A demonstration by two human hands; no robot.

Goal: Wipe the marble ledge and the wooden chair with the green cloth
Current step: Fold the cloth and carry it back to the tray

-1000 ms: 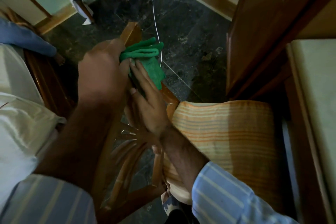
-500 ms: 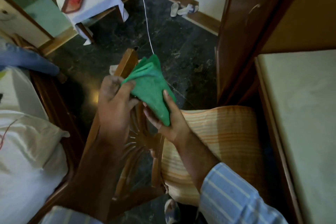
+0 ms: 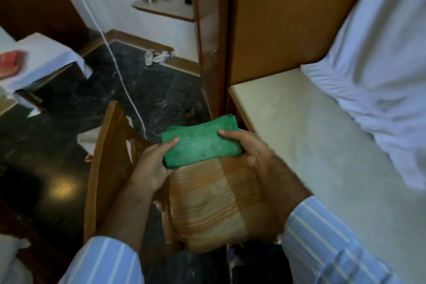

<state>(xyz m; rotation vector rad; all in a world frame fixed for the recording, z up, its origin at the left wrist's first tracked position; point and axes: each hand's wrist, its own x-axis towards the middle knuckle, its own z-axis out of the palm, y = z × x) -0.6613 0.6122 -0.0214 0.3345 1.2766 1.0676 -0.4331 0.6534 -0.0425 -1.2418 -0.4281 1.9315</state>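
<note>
Since the earlier frame, both hands have come off the chair back and the cloth (image 3: pixel 201 143), then bunched and hanging, is now folded flat into a rectangle.

Head view. Left hand (image 3: pixel 151 168) pinches the cloth's left end, thumb on top; right hand (image 3: pixel 247 148) pinches the right end the same way. Both are closed on the cloth, which is held in the air above the front of the striped cushion (image 3: pixel 219 203), touching neither chair (image 3: pixel 101 157) nor ledge (image 3: pixel 311 127). Its long axis runs left to right, between the hands. Ledge lies to the right of the cloth, just beyond the right hand, which is the nearer one; chair back lies to the left, beside the left hand. Either surface could be next; which one cannot be told.

Counts: one cloth, one chair, one cushion, one ledge, two hands.
</note>
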